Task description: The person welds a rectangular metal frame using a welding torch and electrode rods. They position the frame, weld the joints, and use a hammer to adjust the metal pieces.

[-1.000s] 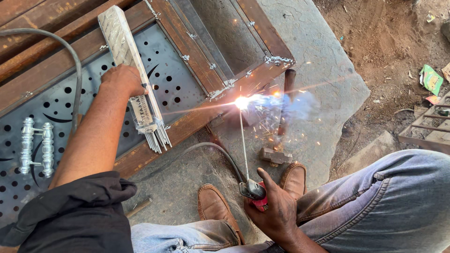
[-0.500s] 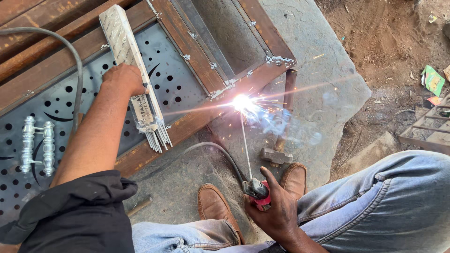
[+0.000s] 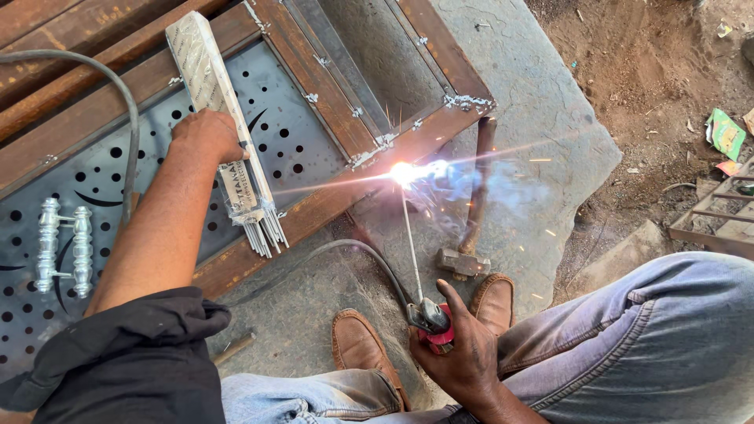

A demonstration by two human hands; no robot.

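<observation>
My right hand grips a red electrode holder near my knees. A thin welding rod runs up from it to a bright arc on the front rail of a rusty brown metal door frame. Sparks and bluish smoke drift to the right of the arc. My left hand rests on a paper pack of welding rods lying on the perforated grey steel panel. Bare rod ends stick out of the pack's lower end.
A hammer lies on the concrete slab just right of the arc. A grey cable runs to the holder. A chrome door handle sits on the panel at left. My brown shoes are below. Dirt ground and scraps lie at right.
The arc has stayed on the frame's front rail, with the smoke thinning and drifting right. Both hands have kept their places.
</observation>
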